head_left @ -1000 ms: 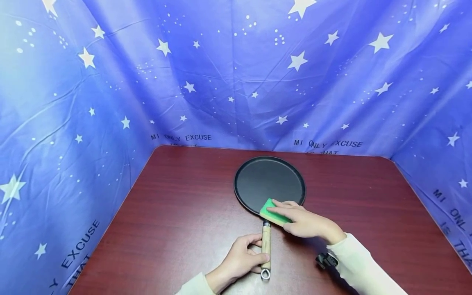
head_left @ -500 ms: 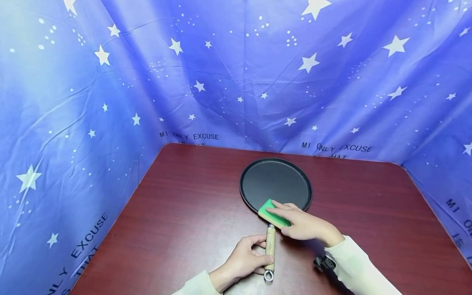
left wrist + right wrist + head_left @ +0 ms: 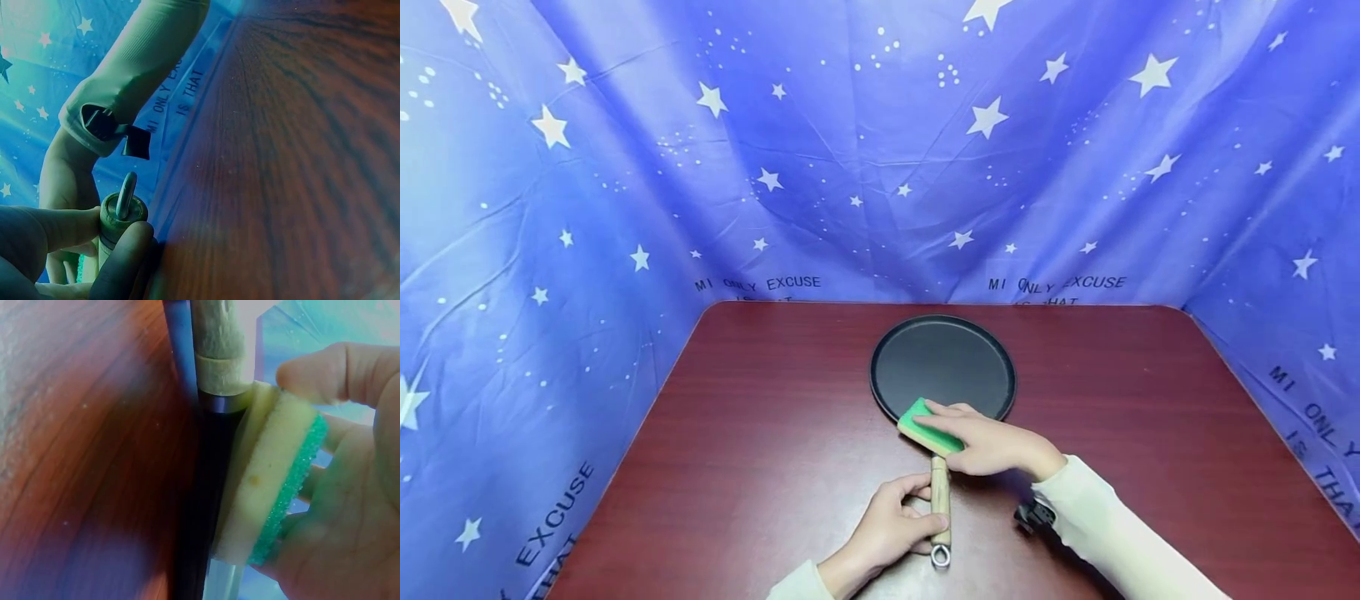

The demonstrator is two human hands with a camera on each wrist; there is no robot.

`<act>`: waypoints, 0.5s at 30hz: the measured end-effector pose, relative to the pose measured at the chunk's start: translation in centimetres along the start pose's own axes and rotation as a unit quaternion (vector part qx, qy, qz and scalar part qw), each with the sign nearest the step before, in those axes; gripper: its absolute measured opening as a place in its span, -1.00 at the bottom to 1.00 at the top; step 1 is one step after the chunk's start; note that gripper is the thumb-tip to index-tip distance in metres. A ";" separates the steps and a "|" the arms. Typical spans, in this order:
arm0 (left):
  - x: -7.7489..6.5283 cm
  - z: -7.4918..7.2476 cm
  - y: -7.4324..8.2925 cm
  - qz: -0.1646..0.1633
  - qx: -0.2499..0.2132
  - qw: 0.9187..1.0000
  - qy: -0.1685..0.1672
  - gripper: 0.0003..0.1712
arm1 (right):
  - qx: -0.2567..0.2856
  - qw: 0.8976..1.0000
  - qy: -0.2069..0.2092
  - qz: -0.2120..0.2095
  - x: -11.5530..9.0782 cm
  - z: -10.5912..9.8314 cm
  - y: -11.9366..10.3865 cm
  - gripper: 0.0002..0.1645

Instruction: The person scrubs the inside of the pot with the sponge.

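Head view shows me the pan [image 3: 943, 362] near the far edge of the table [image 3: 760, 417], left hand [image 3: 891, 521] gripping its handle [image 3: 939, 487], right hand [image 3: 992, 442] holding the sponge [image 3: 922, 429] over its near rim; a loose left grip could let hard rubbing swivel it.

Pan [image 3: 940, 367], qty. 1, w/ 1 wooden handle [image 3: 941, 496] & 1 metal ring [image 3: 127, 195]; sponge [image 3: 925, 429], qty. 1, w/ 2 layers [image 3: 269, 478]; L hand [image 3: 887, 525], 1, & R hand [image 3: 992, 442], 1 (tot. 2); pale sleeves [image 3: 1120, 525], 2; blk. device [image 3: 1036, 517], 1; table [image 3: 760, 417], 1; printed stars [image 3: 987, 117], no. >20.
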State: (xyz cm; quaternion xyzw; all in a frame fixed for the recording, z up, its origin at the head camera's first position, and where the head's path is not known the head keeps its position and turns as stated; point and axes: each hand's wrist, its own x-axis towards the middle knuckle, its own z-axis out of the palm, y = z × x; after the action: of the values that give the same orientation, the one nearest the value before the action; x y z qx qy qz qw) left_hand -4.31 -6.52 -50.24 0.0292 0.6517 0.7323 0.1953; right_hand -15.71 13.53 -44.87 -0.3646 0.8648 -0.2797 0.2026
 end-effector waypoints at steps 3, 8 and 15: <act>-0.1 -0.2 0.1 0.002 0.006 1.000 0.001 -0.27 | 0.005 1.000 -0.009 -0.002 0.5 0.0 -0.2 -0.18; -0.2 -0.3 0.3 0.010 0.016 1.000 -0.003 -0.27 | 0.015 1.000 -0.018 -0.001 1.3 0.0 -0.7 -0.12; -0.1 0.1 0.0 0.014 0.016 1.000 -0.016 -0.28 | 0.019 1.000 -0.020 0.008 2.0 0.0 -0.8 -0.09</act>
State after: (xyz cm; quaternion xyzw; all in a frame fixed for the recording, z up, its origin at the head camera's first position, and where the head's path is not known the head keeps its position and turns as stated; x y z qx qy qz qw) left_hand -4.21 -6.44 -50.17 0.0530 0.6599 0.7238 0.1945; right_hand -16.60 11.51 -44.65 -0.3594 0.8578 -0.2873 0.2291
